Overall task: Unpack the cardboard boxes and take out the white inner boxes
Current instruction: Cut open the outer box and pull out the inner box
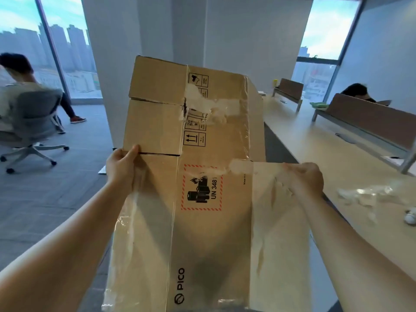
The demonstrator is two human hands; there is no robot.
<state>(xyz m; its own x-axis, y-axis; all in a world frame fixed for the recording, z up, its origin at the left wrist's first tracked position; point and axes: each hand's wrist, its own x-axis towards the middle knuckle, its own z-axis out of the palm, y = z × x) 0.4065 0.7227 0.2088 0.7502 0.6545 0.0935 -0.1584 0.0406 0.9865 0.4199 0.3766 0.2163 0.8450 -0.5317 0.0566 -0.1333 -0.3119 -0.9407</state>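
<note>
Brown cardboard box (193,176), flattened and marked PICO and UN 3481, is held up in the air in the middle of the view, left of the long pale table (319,158). Torn clear tape (216,106) clings across its flaps. The left hand (120,165) grips the box's left edge, thumb on the front, fingers hidden behind. The right hand (308,179) curls its grip over the top edge of the right flap. Crumpled clear plastic (364,195) lies on the table at right. At far left a person (20,86) sits in a grey office chair (33,122) by the window (45,30); another sits at far right behind a brown divider (369,120).
</note>
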